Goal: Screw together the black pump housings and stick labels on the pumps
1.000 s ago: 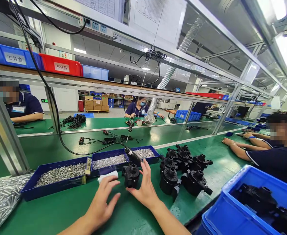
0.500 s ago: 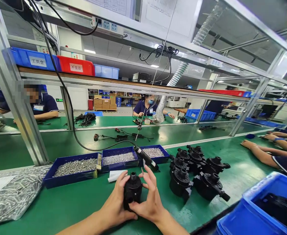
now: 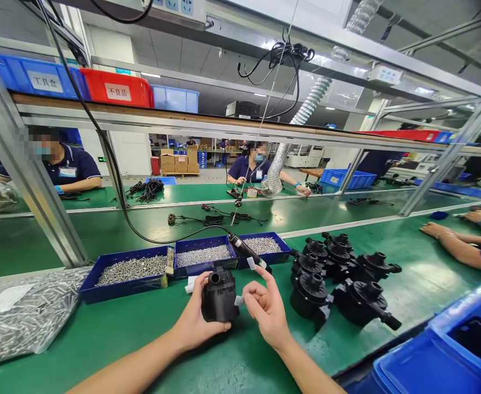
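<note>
Left hand (image 3: 195, 324) grip wrapped round a black pump body (image 3: 220, 295), low over the green tabletop (image 3: 100, 339); right hand (image 3: 270, 312) grip narrow, pinching a small white tag (image 3: 239, 300); risk as I see it: one-handed hold, pump could tip out and drop; tag could fold or stick to a fingertip; tag sits just beside the pump's right flank, contact unclear; beyond, electric screwdriver (image 3: 246, 253) across blue screw trays (image 3: 117, 290); more pumps (image 3: 347, 279) right.

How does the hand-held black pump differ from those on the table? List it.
The black plastic pump is lifted and tilted in the grip of the left hand; the cluster of black plastic pumps stands upright on the green table, untouched. Both have round black bodies.
</note>
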`<state>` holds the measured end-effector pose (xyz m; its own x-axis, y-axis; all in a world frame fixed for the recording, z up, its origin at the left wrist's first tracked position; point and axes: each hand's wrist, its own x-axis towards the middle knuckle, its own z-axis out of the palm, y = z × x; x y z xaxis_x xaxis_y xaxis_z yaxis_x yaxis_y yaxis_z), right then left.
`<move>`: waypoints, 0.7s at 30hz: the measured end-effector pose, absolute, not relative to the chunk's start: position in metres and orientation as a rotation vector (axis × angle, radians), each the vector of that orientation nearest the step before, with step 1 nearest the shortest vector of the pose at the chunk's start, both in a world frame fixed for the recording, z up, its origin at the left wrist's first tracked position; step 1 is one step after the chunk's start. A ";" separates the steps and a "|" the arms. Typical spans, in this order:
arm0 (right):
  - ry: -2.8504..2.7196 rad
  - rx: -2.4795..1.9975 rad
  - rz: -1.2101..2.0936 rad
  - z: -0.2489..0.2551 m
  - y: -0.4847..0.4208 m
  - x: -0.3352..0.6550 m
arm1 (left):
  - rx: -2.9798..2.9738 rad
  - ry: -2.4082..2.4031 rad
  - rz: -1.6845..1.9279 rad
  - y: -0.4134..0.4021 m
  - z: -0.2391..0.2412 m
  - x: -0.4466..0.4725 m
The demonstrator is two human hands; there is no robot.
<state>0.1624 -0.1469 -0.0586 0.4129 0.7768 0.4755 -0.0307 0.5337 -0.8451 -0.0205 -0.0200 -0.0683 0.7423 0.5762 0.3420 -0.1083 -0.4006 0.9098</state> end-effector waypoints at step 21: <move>-1.307 -1.083 0.435 -0.071 -0.152 0.152 | 1.849 0.331 0.771 -0.021 -0.062 -0.022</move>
<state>0.1517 -0.1522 -0.0705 0.2706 0.7883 0.5526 0.3002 0.4763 -0.8264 -0.0219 -0.0212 -0.0620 0.7535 0.5546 0.3530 -0.1260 -0.4052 0.9055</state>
